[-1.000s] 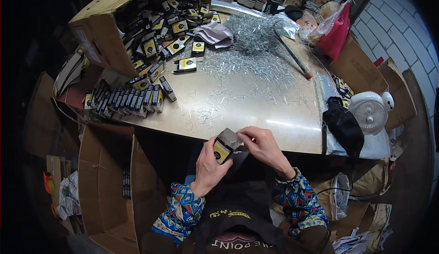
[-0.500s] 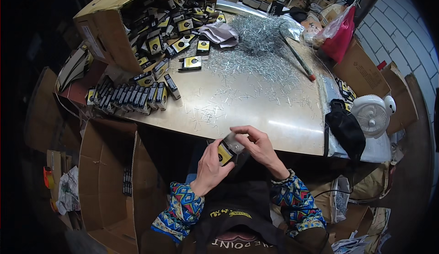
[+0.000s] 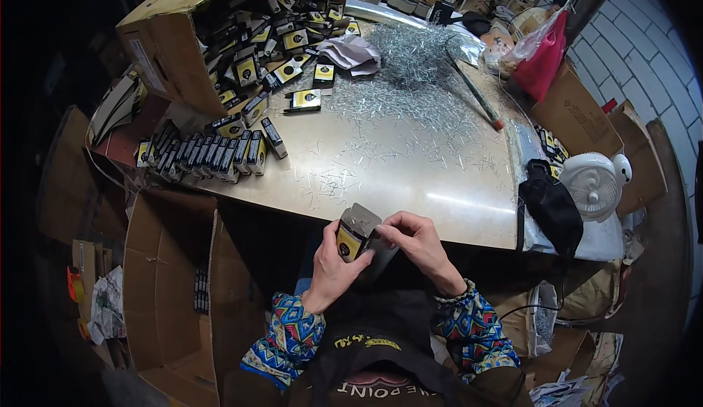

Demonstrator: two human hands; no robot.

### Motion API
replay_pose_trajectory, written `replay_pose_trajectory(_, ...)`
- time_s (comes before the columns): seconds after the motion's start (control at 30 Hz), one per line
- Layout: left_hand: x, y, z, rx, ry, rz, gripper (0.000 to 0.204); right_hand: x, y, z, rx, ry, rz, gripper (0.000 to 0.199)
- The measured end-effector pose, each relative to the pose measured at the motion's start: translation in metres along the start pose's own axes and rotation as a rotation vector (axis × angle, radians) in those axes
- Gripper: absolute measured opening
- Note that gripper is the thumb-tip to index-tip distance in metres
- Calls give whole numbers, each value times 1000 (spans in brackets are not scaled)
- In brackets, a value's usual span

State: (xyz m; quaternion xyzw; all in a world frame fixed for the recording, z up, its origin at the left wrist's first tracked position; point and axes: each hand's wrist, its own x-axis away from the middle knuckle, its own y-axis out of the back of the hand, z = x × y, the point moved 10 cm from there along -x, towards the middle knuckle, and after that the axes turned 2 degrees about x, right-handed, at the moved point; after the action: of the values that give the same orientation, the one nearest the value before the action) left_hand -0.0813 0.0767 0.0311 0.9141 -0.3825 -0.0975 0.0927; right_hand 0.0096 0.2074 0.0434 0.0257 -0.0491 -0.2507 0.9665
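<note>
My left hand (image 3: 329, 274) is wrapped round a small black and yellow cardboard box (image 3: 348, 244), held tilted just off the table's front edge. The box's upper end stands open, with a grey flap (image 3: 362, 219) raised; some thin shiny bits seem to show inside, too small to be sure. At the right side of that open end, my right hand (image 3: 419, 242) pinches the box's edge between thumb and forefinger. On the table lies a large heap of small silvery wire pins (image 3: 417, 59), thinning out toward me.
A tipped carton (image 3: 168, 59) spills many similar small boxes. A row of closed boxes (image 3: 216, 156) stands at the table's left edge. Below is an open carton (image 3: 172, 282). A stick (image 3: 480, 98) lies by the pins; a white fan (image 3: 594, 185) and black bag (image 3: 551, 205) sit right.
My right hand has moved from over the box's open end down to its right edge. The grey flap now stands raised and in plain sight. My left hand keeps its grip.
</note>
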Motion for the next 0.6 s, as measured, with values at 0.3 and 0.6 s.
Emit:
replay_pose_trajectory(0.3,-5,5,-1,-77,32,-28,70,8,-2,57,494,457,-257,13)
replay_pose_trajectory(0.6,3,1,-28,-349,-265,19,68,-8,-23,54,725,403,-35,12)
